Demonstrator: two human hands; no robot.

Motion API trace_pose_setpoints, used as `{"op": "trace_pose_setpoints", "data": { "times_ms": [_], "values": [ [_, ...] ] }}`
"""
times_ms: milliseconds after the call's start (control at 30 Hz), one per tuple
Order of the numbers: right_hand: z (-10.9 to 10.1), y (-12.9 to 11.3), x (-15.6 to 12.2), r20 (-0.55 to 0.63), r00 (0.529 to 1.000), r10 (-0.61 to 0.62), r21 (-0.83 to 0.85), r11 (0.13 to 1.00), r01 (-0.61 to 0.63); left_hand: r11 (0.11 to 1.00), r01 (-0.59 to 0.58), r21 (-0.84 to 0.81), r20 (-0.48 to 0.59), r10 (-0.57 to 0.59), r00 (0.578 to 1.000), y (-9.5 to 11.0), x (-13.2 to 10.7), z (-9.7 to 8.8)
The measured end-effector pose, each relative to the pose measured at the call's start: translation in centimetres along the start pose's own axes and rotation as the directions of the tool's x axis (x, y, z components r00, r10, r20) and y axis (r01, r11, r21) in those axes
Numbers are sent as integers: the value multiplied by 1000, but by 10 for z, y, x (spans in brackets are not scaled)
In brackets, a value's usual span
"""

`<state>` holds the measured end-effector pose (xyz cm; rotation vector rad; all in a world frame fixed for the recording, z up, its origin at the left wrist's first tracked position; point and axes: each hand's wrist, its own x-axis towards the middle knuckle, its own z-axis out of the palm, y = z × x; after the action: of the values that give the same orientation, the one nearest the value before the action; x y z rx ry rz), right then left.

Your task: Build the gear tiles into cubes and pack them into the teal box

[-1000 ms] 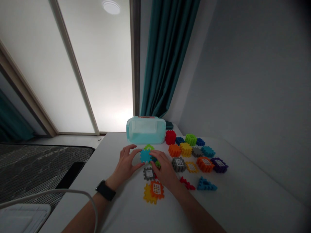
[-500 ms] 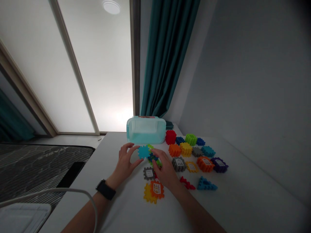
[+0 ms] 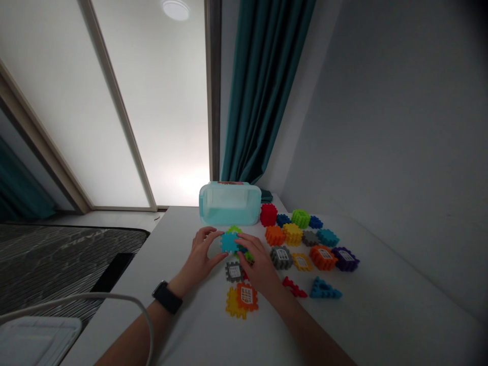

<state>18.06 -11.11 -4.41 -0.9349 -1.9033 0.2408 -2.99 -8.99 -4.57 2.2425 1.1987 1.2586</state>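
A light blue toothed building tile (image 3: 229, 242) is held up between my two hands. My left hand (image 3: 203, 256) grips its left side, thumb below and fingers above. The fingertips of my right hand (image 3: 259, 264) are closed at its right edge, with the thumb lower down. Behind the tile and partly hidden are green tiles (image 3: 234, 230) and a dark blue one. Just below lies a grey window tile (image 3: 234, 272), with a bit of red beside it mostly covered by my right hand. An orange window tile (image 3: 247, 297) overlaps a yellow tile (image 3: 235, 306) nearer to me.
A clear teal tub (image 3: 230, 204) stands at the table's back. Stacks of coloured tiles, such as orange (image 3: 323, 257) and purple (image 3: 345, 258), fill the right side. A red piece (image 3: 294, 287) and a blue triangle (image 3: 325, 288) lie nearer. A white cable (image 3: 114, 297) arcs at lower left.
The light blue tile has shifted slightly right and down, and my left hand has followed it. My right hand stays almost in place.
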Motion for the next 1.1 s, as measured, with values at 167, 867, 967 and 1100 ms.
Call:
{"op": "trace_pose_setpoints", "data": {
  "times_ms": [167,867,967,1100],
  "values": [
    [0,3,0,-12,1000,-18,-10,1000,18,997,18,-78,25,-16,1000,2,1,-1],
    [6,-1,7,161,785,599,631,549,-548,812,279,-513,279,-149,949,8,8,0],
    [6,0,6,155,792,591,623,563,-542,812,279,-513,288,-143,947,6,7,1],
    [4,1,3,87,861,501,480,736,-477,852,256,-457,272,-140,952,7,8,1]
  ]
}}
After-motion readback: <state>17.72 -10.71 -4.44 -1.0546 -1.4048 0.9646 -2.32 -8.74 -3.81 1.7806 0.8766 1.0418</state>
